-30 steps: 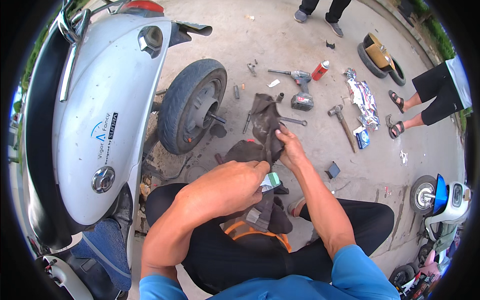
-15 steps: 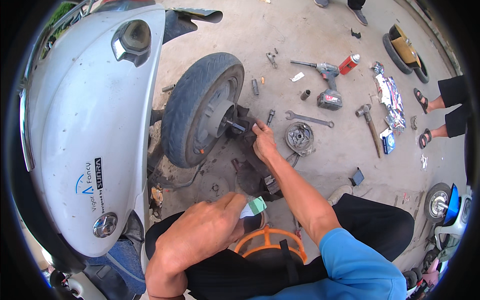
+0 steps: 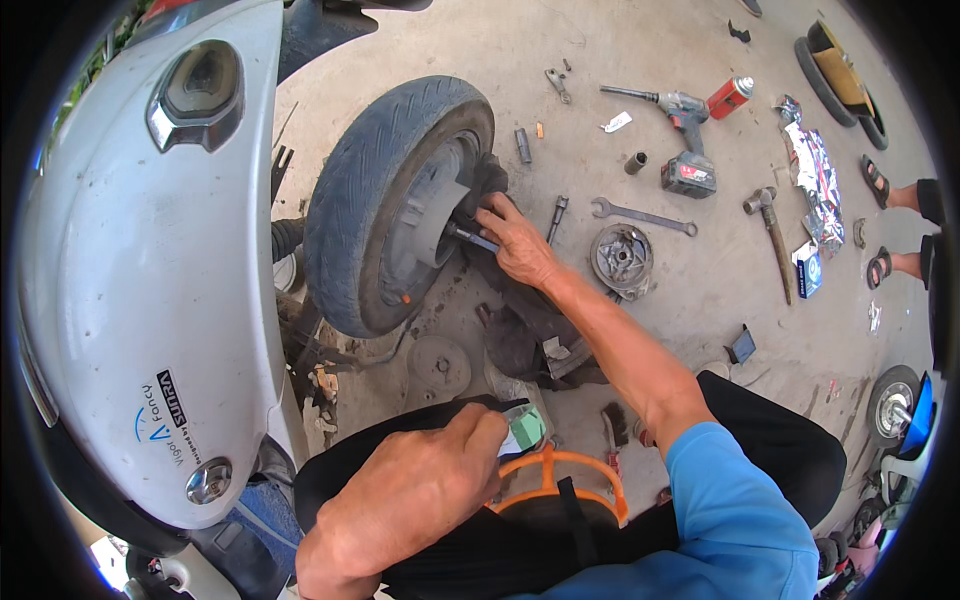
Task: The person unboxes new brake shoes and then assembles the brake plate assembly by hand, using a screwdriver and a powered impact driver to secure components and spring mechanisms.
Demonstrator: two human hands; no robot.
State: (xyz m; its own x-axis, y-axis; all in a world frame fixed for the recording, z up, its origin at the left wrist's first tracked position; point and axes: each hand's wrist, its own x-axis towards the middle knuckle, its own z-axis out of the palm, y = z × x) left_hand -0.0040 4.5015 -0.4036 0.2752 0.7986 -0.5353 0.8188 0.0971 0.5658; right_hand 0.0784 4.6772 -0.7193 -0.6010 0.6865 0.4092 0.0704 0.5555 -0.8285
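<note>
L hand (image 3: pixel 415 475) nearest, low by the L knee, fingers closed round a small grn/wht packet (image 3: pixel 523 428), its end poking out past the fingertips. Just beyond, btwn the knees, an orange rim (image 3: pixel 548 460); brush (image 3: pixel 614 428) on the ground to its R. Further out, dark cloth heap (image 3: pixel 515 340) w/ a flat round disc (image 3: pixel 440 365) to its L. R hand (image 3: pixel 520 245) reaches fwd, fingers bent & gripping a dark rag (image 3: pixel 490 178) at the hub (image 3: pixel 428 225) of the scooter wheel (image 3: pixel 345 210), right by the axle (image 3: pixel 470 237); rag partly hidden by hand + hub. Wht scooter body (image 3: pixel 150 270) fills the L side. R of the hand on the concrete: round metal plate (image 3: pixel 621 258), wrench (image 3: pixel 645 215) just past it, then hammer (image 3: pixel 770 240) near a blue box (image 3: pixel 808 270). Farther: power driver (image 3: pixel 688 125) w/ red can (image 3: pixel 730 97) touching or close, can't tell. Far R, a bystander's sandalled feet (image 3: pixel 878 265), & tyres (image 3: pixel 825 85) up top.
</note>
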